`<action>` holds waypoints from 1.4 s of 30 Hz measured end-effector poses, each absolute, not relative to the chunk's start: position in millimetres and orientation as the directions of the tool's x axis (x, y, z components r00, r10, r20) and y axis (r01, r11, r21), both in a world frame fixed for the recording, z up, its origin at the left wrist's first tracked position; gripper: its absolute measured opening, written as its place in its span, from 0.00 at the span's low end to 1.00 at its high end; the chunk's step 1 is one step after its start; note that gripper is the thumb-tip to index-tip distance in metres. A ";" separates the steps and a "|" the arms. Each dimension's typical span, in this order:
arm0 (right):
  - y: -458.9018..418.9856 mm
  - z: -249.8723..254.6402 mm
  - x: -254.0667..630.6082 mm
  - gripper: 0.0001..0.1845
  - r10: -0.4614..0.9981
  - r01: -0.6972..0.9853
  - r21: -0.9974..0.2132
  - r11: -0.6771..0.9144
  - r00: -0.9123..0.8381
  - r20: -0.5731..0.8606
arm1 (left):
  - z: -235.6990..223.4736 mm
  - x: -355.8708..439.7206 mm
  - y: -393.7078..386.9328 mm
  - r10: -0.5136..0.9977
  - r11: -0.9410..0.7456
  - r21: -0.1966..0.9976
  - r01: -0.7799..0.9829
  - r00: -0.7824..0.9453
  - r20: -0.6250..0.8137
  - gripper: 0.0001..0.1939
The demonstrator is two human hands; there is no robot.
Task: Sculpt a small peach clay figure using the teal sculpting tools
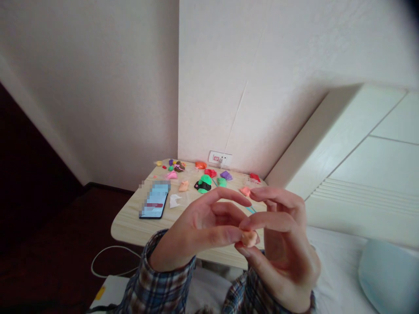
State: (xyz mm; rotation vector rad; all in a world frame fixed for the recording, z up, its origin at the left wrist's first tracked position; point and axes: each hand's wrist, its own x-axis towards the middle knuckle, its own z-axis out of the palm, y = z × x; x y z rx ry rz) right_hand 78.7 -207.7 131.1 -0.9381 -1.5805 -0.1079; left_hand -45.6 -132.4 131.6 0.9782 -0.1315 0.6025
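A small lump of peach modelling clay (249, 239) is pinched between both hands, above the near right part of the table. My left hand (209, 226) presses it with the thumb from the left side. From the right, my right hand (281, 244) grips it between thumb and index finger, its other fingers curled loosely above. Behind the hands on the table sits a green and black clay figure (204, 183). A packet of peach clay (183, 186) lies left of it, and a light-blue stick tool (251, 209) shows partly behind my fingers.
On the wooden table (127, 222) lie a phone (157, 200), a white scrap (174, 200), and several clay packets, among them purple (225, 175) and orange (200, 165). Small clay pieces (179, 167) gather at the back left. A wall socket (220, 158) is behind; a bed (337, 261) stands right.
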 end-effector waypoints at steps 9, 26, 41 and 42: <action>-207.8 132.3 80.0 0.05 0.532 0.683 -0.413 0.603 0.041 0.846 | 125.6 -43.5 -128.4 0.392 0.418 0.742 -0.525 0.840 0.374 0.18; -208.6 133.7 80.5 0.05 0.474 0.686 -0.376 0.623 0.052 0.879 | 128.4 -44.2 -129.3 0.348 0.472 0.698 -0.538 0.841 0.413 0.18; -209.2 136.5 80.2 0.06 0.454 0.689 -0.348 0.636 0.031 0.891 | 127.6 -44.7 -127.0 0.336 0.464 0.696 -0.548 0.836 0.434 0.17; -209.4 136.4 80.0 0.06 0.453 0.690 -0.345 0.637 0.028 0.891 | 127.8 -44.9 -127.4 0.337 0.461 0.703 -0.542 0.839 0.427 0.17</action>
